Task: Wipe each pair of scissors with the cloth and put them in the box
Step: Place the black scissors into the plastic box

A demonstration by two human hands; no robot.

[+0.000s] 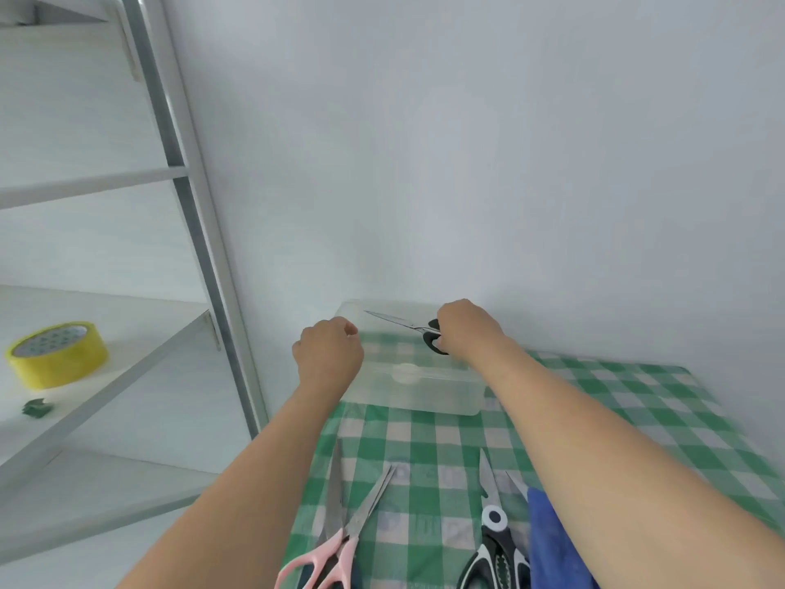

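You stand in a plain storeroom or utility corner: metal rack (199,231) with tape (57,354) at left, checked tablecloth (424,440) lower right, bare wall (467,142) above.

The box (424,395) is translucent, faintly frosted plastic with a smooth sheen, and the black-handled scissors (410,324) have bright polished metal blades and glossy plastic grips. The pink-handled scissors (340,542) and black-and-white shears (495,546) show duller grey steel; the checked tablecloth (637,401) looks smooth, the blue cloth (552,542) soft and matt, the yellow tape roll (57,354) glossy
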